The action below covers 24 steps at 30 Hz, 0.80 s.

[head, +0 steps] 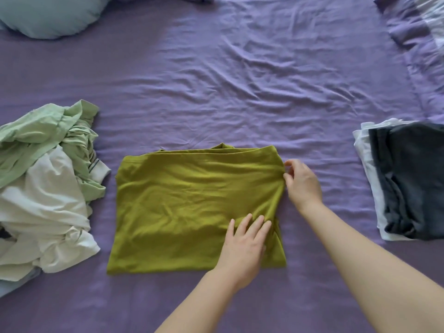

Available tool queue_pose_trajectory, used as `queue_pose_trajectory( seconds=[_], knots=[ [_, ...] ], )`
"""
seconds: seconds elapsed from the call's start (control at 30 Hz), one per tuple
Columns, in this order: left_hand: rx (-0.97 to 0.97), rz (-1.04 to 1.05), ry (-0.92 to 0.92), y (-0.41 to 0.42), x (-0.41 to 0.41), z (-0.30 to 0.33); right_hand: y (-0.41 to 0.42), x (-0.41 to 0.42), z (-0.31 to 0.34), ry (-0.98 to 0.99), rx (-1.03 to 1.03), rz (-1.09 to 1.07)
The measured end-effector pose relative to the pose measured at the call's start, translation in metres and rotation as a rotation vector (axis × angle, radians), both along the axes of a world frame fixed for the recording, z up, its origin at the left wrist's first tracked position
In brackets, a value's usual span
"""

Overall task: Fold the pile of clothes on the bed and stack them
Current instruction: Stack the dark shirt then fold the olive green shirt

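Head cam looking down at the bed, so going left to right: there's a crumpled pile of clothes (45, 188) at the left edge, soft mint-green stuff on top and rumpled white fabric under it, all lumpy with no real shape. Up in the far left corner sits a pale blue pillow (48, 15), round and puffy. Dead center is an olive-green shirt (187, 207), thin jersey-looking knit, folded into a rough rectangle with small creases across it. Everything lies on a purple sheet (240, 80) that's pretty wrinkled in the middle.

Left hand (242, 246) lies flat on the shirt's lower right part, fingers straight and a bit spread, pressing it down. Right hand (302, 181) is at the shirt's right edge, fingertips pinching the fabric near the upper corner.

Far right, well apart from the shirt, is a folded stack (403, 181), dark navy piece on top of white ones. A bunched purple blanket (418, 39) fills the top right corner.
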<state>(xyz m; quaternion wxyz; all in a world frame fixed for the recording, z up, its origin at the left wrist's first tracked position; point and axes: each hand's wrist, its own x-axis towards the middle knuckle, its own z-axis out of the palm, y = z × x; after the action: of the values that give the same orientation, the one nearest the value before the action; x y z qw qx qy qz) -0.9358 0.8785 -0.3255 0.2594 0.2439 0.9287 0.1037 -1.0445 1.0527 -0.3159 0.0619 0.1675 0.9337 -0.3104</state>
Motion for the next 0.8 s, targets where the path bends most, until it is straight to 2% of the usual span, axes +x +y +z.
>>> queue_pose_trajectory(
  seconds=[0.1,0.27,0.37,0.43,0.5,0.57,0.63,0.8],
  knots=[
    [-0.059,0.102,0.152,0.003,-0.018,-0.002,-0.013,0.024,-0.004,-0.009,-0.140,-0.011],
    [-0.175,0.081,0.011,0.013,-0.036,-0.010,-0.041,0.070,-0.011,-0.069,-0.250,-0.096],
    [-0.096,0.119,-0.071,0.010,-0.040,-0.007,-0.046,0.078,-0.010,-0.119,-0.321,-0.206],
    [0.062,0.217,-0.142,0.004,-0.047,0.002,-0.045,0.074,-0.005,-0.169,-0.407,-0.251],
    [0.308,0.421,-0.224,-0.004,-0.054,0.016,-0.046,0.069,0.003,-0.176,-0.592,-0.270],
    [0.582,0.716,-0.393,-0.014,-0.058,0.032,-0.053,0.063,0.013,-0.171,-0.806,-0.279],
    [0.806,0.963,-0.607,-0.025,-0.062,0.048,-0.064,0.055,0.023,-0.199,-0.889,-0.205],
    [1.098,1.134,-0.723,-0.065,-0.074,0.067,-0.121,0.039,0.037,-0.255,-0.947,-0.033]
  ],
)
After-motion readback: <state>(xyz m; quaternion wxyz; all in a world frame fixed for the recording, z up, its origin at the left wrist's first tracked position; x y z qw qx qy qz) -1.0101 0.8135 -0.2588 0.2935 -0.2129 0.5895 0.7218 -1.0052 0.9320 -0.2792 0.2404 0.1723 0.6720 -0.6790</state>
